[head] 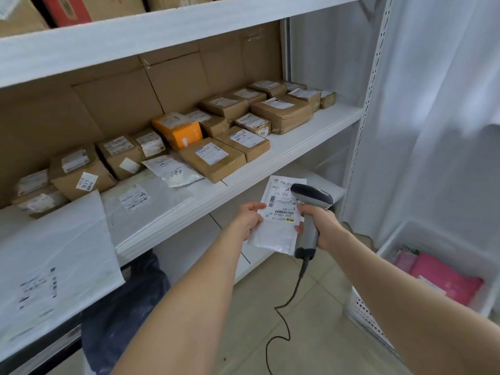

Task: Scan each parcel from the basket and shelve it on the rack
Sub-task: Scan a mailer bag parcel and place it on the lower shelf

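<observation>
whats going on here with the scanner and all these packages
A person is scanning parcels. The left hand holds a flat white parcel label-up, and the right hand grips a corded barcode scanner right over that label. The parcel is not yet shelved. The middle shelf of the rack already carries many brown boxes and white mailers. A white basket on the floor to the right holds pink mailers.

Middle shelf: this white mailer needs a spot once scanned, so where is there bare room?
The middle shelf is bare along its front edge ahead of the brown boxes, widening toward the right upright. The left half is crowded: the white poly bags overlap to the edge.
</observation>
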Demonstrator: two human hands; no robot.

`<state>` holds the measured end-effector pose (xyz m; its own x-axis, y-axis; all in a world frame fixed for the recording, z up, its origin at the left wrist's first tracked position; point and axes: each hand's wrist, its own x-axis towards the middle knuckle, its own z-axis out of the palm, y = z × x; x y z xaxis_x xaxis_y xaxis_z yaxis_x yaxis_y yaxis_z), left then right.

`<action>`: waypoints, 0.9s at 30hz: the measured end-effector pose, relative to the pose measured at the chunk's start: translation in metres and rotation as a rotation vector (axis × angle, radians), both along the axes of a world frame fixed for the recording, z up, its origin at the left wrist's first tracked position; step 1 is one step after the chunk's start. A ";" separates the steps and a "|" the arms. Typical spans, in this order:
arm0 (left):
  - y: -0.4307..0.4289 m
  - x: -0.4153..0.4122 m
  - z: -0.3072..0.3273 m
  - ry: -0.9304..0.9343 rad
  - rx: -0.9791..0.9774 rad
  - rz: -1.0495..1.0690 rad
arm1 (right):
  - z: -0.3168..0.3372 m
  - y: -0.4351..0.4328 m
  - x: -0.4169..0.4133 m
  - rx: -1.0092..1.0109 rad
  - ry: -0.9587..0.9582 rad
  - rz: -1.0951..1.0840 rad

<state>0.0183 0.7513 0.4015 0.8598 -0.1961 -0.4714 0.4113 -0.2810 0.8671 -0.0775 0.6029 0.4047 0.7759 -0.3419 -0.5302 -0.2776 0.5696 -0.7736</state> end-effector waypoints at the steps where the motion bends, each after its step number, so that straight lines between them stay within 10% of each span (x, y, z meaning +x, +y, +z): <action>1: 0.004 0.002 -0.005 0.015 0.003 -0.005 | -0.003 0.005 0.004 0.008 0.021 0.003; 16: 0.101 0.041 -0.116 0.335 0.075 -0.058 | -0.106 0.085 0.072 -0.024 0.202 -0.080; 27: 0.150 0.095 -0.232 0.165 0.189 0.383 | -0.223 0.142 0.163 0.012 0.228 0.196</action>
